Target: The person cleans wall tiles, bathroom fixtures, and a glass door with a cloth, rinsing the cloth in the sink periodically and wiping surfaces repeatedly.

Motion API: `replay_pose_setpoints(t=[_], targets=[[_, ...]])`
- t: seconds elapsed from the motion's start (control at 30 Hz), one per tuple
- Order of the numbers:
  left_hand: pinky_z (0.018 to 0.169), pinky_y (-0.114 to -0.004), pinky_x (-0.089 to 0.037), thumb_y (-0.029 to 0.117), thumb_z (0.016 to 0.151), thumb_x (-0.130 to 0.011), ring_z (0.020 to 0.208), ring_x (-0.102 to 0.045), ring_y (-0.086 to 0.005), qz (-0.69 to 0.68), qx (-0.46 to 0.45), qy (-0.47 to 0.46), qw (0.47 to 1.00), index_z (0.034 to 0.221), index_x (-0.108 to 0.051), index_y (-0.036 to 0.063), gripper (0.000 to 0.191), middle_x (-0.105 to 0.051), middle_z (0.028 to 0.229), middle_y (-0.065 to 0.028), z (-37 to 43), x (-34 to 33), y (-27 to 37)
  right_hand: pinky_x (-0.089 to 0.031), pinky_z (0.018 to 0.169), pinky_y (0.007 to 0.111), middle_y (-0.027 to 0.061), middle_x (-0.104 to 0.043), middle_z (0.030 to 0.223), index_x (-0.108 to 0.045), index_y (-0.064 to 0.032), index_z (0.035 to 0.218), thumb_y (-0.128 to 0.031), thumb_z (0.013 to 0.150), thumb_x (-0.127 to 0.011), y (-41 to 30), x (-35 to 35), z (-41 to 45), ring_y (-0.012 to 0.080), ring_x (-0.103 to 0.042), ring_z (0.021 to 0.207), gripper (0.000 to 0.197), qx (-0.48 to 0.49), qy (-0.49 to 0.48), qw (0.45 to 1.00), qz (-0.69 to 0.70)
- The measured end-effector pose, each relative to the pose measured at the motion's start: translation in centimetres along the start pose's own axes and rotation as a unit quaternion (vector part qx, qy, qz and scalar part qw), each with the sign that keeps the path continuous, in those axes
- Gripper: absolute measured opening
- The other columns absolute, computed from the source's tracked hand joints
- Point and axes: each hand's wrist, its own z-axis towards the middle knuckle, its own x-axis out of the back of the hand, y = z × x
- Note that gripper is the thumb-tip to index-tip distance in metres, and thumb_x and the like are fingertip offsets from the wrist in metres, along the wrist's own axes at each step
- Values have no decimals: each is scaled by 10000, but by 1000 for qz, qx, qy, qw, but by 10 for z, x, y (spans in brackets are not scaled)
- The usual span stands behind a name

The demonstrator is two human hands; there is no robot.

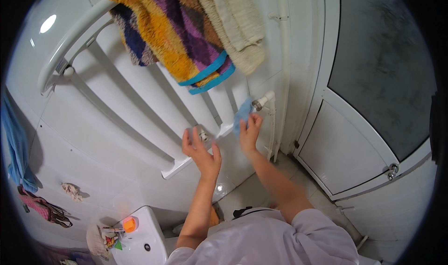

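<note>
A light blue cloth [243,115] is pinched in the fingers of my right hand [249,136]. It lies against the lower right end of a white wall radiator [154,100], next to a pipe valve [262,102], and is slightly blurred. My left hand [203,156] holds nothing, its fingers spread in front of the radiator's bottom bar. Behind those fingertips a small fitting [203,135] is partly hidden. Across the radiator's upper part hang a multicoloured towel [175,37] and a cream towel [238,30].
White pipes [284,72] run down the wall beside a door [350,135] with a frosted pane and a metal handle [393,171]. A white washbasin [140,249] at lower left bears an orange cup [129,224]. A blue towel [17,146] hangs at far left.
</note>
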Motion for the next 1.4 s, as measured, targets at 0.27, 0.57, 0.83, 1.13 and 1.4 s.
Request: replay_pose_setpoints(t=[0.27, 0.57, 0.83, 1.13, 1.4], targets=[[1074, -460, -223, 91, 841, -600, 1278, -249, -384, 0, 61, 143, 988, 1411, -231, -63, 697, -213, 1404, -257, 13, -13, -3, -454, 856, 344, 135, -460, 1124, -581, 9, 1194, -63, 847, -622, -2, 50, 78, 274, -513, 1001, 357, 1, -38, 999, 0], [1091, -484, -224, 176, 900, -586, 1317, -267, -407, 19, 141, 182, 973, 1444, -166, -70, 730, -255, 1421, -273, 38, -26, 15, -406, 951, 418, 205, -427, 1237, -442, 35, 1327, -95, 814, -659, -90, 24, 136, 360, -448, 1127, 572, 248, -39, 968, -27], [1091, -478, -235, 172, 848, -632, 1317, -277, -425, 68, 141, 178, 971, 1446, -158, -72, 802, -248, 1424, -289, 31, -15, 12, -365, 994, 416, 205, -396, 1271, -432, 53, 1322, -71, 822, -634, -68, 17, 142, 360, -420, 1157, 553, 289, -106, 947, 92], [1036, -440, -314, 50, 790, -626, 1240, -388, -333, 182, -128, 359, 907, 1262, -531, 29, 482, -418, 1317, -190, 114, 121, 62, -377, 1009, 330, 121, -472, 1269, -408, 33, 1287, 51, 871, -507, -109, 20, 283, 214, -471, 1154, 428, 191, -39, 932, 305], [871, -360, -386, 168, 935, -527, 973, -532, -257, 298, -267, 352, 846, 994, -658, 75, 171, -609, 1020, -94, 256, 228, 85, -441, 871, 326, 102, -532, 1081, -534, -16, 1228, -86, 843, -647, -125, 105, 406, 239, -538, 986, 407, 340, 86, 936, -28]])
